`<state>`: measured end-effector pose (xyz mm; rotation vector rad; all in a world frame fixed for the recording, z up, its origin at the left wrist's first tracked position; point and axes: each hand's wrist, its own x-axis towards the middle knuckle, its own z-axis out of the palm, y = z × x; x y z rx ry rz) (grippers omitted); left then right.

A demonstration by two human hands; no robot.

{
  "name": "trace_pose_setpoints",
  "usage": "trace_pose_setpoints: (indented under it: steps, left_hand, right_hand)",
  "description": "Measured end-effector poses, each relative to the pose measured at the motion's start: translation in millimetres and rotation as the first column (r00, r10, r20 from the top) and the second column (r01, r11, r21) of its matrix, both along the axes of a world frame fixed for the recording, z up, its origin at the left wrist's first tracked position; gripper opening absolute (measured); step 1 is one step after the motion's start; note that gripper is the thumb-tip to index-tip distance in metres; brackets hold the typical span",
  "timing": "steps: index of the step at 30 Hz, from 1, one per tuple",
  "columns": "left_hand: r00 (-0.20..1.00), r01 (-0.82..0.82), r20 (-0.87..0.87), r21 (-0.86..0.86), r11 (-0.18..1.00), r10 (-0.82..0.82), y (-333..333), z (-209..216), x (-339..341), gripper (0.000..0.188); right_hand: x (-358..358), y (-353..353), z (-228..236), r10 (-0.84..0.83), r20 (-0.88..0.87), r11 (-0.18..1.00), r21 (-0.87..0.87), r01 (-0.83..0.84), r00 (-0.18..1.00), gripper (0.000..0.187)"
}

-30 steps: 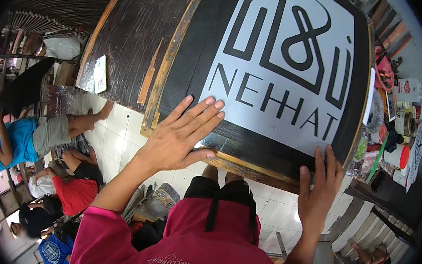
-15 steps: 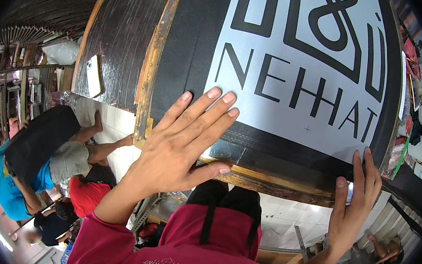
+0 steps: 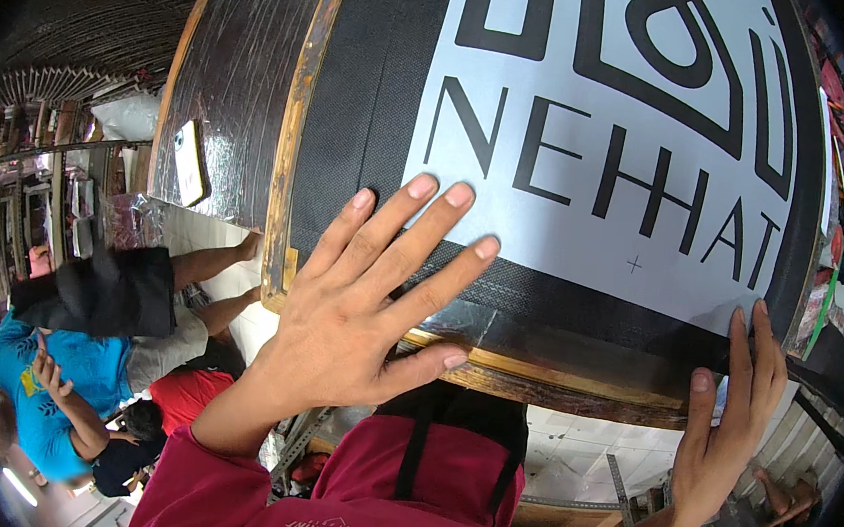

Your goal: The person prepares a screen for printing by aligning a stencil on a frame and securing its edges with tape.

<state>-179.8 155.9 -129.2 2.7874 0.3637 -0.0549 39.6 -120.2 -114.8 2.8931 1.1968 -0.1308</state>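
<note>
A white sheet (image 3: 594, 248) printed with large black letters and line shapes lies on a black textured surface (image 3: 353, 107) with a worn wooden edge. My left hand (image 3: 342, 312) rests flat with its fingers spread. Its fingertips touch the sheet's near left corner and the black surface around it, while the thumb lies over the near edge. At the near right corner is my right hand (image 3: 730, 411), its fingers stretched out. The tips of two fingers press on the corner, and its thumb is by the wooden edge. Neither hand grips anything.
On the dark wooden table (image 3: 247, 88) to the left lies a phone (image 3: 190, 164). Beyond it, a person in a blue shirt (image 3: 71, 373) has a black flat item (image 3: 103, 291) before them. Another person (image 3: 790, 509) sits low at the right. Racks (image 3: 32, 189) stand far left.
My left index finger has spread a little away from the others. Both hands stay at the sheet's near corners. The person in blue has shifted, and the black item hangs at a different angle.
</note>
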Motion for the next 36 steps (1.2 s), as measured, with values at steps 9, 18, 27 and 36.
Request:
trace_pose_setpoints:
  steps: [9, 18, 27, 36]
  left_hand:
    - [1.000, 0.006, -0.002, 0.058, 0.998, -0.006, -2.4, -0.9, 1.1, 0.073]
    - [1.000, 0.000, -0.028, 0.061, 0.998, 0.002, -4.2, -4.3, -2.7, 0.072]
    - [1.000, -0.005, -0.004, 0.054, 0.999, 0.005, -5.0, -3.5, -1.3, 0.072]
    - [1.000, -0.005, 0.006, 0.047, 0.999, 0.005, -4.9, -4.7, -0.6, 0.072]
  right_hand:
    - [0.0, -0.6, 2.5, 0.013, -0.007, 1.000, -0.024, -0.014, 1.000, 0.056]
    - [0.2, -3.1, -0.1, -0.006, -0.004, 1.000, -0.025, 0.006, 1.000, 0.058]
    - [-0.5, -2.1, 2.9, -0.011, 0.003, 0.998, -0.063, 0.011, 1.000, 0.055]
    - [2.2, 0.2, 3.7, 0.008, -0.024, 1.000, -0.026, -0.008, 1.000, 0.055]
